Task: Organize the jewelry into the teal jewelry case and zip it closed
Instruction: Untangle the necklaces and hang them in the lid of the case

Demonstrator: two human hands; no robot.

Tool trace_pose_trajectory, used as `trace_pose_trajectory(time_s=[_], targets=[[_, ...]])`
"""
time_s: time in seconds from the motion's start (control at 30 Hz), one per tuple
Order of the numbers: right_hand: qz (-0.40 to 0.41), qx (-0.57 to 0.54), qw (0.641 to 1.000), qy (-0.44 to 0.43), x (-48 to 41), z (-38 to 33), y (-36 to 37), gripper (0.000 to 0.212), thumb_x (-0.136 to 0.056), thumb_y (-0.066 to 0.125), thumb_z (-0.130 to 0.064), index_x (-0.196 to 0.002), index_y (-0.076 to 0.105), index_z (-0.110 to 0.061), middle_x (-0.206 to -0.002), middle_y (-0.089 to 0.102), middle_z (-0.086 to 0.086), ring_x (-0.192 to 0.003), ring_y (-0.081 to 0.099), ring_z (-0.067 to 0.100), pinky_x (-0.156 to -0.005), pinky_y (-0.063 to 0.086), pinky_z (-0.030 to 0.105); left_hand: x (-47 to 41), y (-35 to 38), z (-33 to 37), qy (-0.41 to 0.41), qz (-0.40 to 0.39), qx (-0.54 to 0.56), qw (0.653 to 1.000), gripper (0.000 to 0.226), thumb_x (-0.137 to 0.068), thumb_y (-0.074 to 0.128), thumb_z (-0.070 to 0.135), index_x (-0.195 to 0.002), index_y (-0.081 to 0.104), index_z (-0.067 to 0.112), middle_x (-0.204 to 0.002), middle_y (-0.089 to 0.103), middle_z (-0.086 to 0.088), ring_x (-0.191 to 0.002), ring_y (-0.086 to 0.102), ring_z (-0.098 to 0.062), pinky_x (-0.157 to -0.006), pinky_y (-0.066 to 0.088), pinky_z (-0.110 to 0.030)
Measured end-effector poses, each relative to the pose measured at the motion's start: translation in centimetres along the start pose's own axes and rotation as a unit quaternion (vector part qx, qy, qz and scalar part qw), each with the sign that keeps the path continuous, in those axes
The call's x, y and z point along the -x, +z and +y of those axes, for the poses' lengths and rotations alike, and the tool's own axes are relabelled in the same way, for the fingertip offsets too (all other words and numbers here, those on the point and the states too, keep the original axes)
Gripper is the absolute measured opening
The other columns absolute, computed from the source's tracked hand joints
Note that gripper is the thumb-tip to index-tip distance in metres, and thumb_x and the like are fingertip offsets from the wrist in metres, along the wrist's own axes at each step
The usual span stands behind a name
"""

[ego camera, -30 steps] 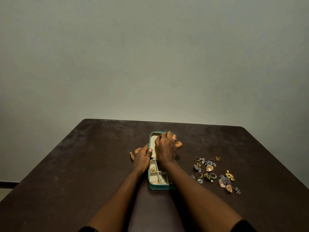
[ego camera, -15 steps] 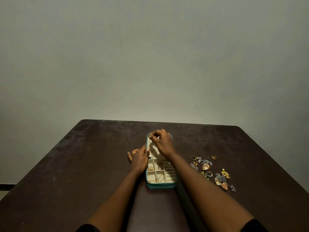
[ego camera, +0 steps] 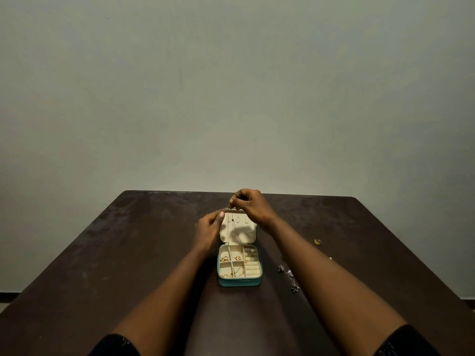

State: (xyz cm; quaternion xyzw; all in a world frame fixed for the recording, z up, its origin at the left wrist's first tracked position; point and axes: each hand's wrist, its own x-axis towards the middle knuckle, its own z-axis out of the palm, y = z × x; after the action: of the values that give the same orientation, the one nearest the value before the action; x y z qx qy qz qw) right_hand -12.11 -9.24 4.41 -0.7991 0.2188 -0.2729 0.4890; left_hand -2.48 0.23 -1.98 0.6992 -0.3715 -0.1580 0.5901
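Note:
The teal jewelry case lies open in the middle of the dark table. Its cream tray has several compartments, with gold chains and a gold pendant inside. The lid stands tilted up behind the tray. My right hand pinches the lid's top edge. My left hand rests against the lid's left side, thumb at its upper corner. Loose jewelry lies to the right: silver pieces and a gold ring. My right forearm hides most of that pile.
The dark brown table ends at its far edge just behind the case, against a plain grey wall. Both forearms stretch from the near edge on either side of the case.
The lid has swung up from nearly flat to open and upright. My right hand moved from over the tray to the lid's top edge, and my left hand rose to the lid's side.

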Motion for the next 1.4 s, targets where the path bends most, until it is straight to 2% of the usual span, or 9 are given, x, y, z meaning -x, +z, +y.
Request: trace_pose_trajectory(time_s=[0.1, 0.23, 0.33, 0.53, 0.73, 0.87, 1.0, 1.27, 1.4], targets=[[0.006, 0.003, 1.000, -0.010, 0.4, -0.9, -0.4, 0.012, -0.090, 0.054, -0.005, -0.093, 0.064, 0.002, -0.079, 0.061, 0.002, -0.076, 0.057, 0.011, -0.073, 0.046, 0.021, 0.2, -0.2, 2.3, 0.039, -0.002, 0.028, 0.999, 0.026, -0.092, 0.056, 0.017, -0.113, 0.066, 0.004, -0.097, 0.067, -0.002, -0.082, 0.062, -0.001, -0.064, 0.047, -0.002], [0.017, 0.014, 0.999, -0.024, 0.9, -2.1, -1.1, 0.009, -0.090, 0.054, -0.006, -0.085, 0.062, -0.007, -0.075, 0.062, -0.002, -0.073, 0.057, 0.007, -0.074, 0.046, 0.025, 0.1, 0.0, 3.8, 0.054, -0.008, 0.050, 0.997, 0.020, -0.085, 0.064, 0.006, -0.103, 0.069, -0.003, -0.084, 0.070, -0.005, -0.064, 0.062, 0.010, -0.069, 0.050, -0.015], [0.027, 0.011, 0.999, -0.027, 1.4, -3.1, -1.9, 0.009, -0.090, 0.052, -0.005, -0.086, 0.060, -0.007, -0.074, 0.060, -0.002, -0.070, 0.054, 0.007, -0.071, 0.044, 0.024, 0.3, 0.0, 4.6, 0.054, -0.001, 0.062, 0.997, 0.014, -0.085, 0.065, 0.008, -0.095, 0.071, 0.001, -0.076, 0.070, 0.001, -0.062, 0.063, 0.006, -0.071, 0.052, -0.022], [0.041, -0.053, 0.998, -0.003, 3.0, -4.8, -3.5, 0.008, -0.094, 0.045, -0.008, -0.091, 0.052, -0.010, -0.078, 0.054, 0.003, -0.070, 0.054, 0.011, -0.060, 0.042, 0.017, 1.3, -0.2, 6.5, 0.056, 0.010, 0.074, 0.996, 0.017, -0.084, 0.067, 0.013, -0.096, 0.072, 0.003, -0.086, 0.073, -0.011, -0.080, 0.069, -0.015, -0.080, 0.053, -0.029], [0.026, -0.200, 0.978, 0.058, 4.0, -6.2, -4.8, 0.011, -0.096, 0.044, -0.009, -0.090, 0.054, -0.008, -0.072, 0.048, 0.004, -0.057, 0.046, 0.013, -0.057, 0.048, 0.026, 2.5, 0.1, 8.8, 0.034, -0.028, 0.149, 0.988, 0.010, -0.089, 0.060, 0.012, -0.081, 0.066, 0.008, -0.059, 0.055, -0.002, -0.044, 0.053, -0.002, -0.058, 0.049, -0.026], [0.021, -0.242, 0.965, 0.101, 4.4, -7.1, -5.9, 0.012, -0.092, 0.047, -0.004, -0.088, 0.057, -0.006, -0.071, 0.052, 0.005, -0.053, 0.042, 0.009, -0.048, 0.040, 0.019, 3.4, 0.5, 9.5, 0.039, -0.039, 0.139, 0.989, 0.008, -0.088, 0.061, 0.009, -0.082, 0.063, 0.014, -0.067, 0.050, -0.002, -0.054, 0.046, -0.008, -0.050, 0.051, -0.021], [0.010, -0.275, 0.952, 0.132, 5.3, -7.7, -7.1, 0.010, -0.087, 0.052, 0.003, -0.090, 0.058, -0.005, -0.077, 0.059, 0.009, -0.057, 0.049, 0.011, -0.047, 0.042, 0.018, 3.9, 1.0, 9.3, 0.036, -0.035, 0.101, 0.994, 0.009, -0.089, 0.059, 0.009, -0.086, 0.063, 0.016, -0.072, 0.054, 0.001, -0.060, 0.043, -0.009, -0.048, 0.037, -0.020], [0.000, -0.257, 0.940, 0.223, 6.6, -8.5, -9.2, 0.013, -0.085, 0.050, 0.002, -0.086, 0.056, -0.010, -0.072, 0.058, 0.003, -0.052, 0.041, 0.006, -0.038, 0.034, 0.013, 4.7, 1.7, 8.5, -0.018, -0.041, 0.089, 0.995, 0.011, -0.093, 0.054, 0.013, -0.092, 0.065, 0.010, -0.067, 0.055, -0.002, -0.054, 0.046, -0.011, -0.047, 0.032, -0.019], [0.003, -0.244, 0.935, 0.258, 7.0, -8.7, -10.2, 0.013, -0.086, 0.050, 0.002, -0.080, 0.056, -0.007, -0.073, 0.060, 0.004, -0.034, 0.039, 0.002, -0.033, 0.027, 0.010, 5.0, 1.5, 8.6, -0.036, -0.030, 0.096, 0.994, 0.012, -0.093, 0.052, 0.011, -0.094, 0.064, 0.008, -0.063, 0.054, -0.004, -0.049, 0.043, -0.012, -0.044, 0.030, -0.019]])
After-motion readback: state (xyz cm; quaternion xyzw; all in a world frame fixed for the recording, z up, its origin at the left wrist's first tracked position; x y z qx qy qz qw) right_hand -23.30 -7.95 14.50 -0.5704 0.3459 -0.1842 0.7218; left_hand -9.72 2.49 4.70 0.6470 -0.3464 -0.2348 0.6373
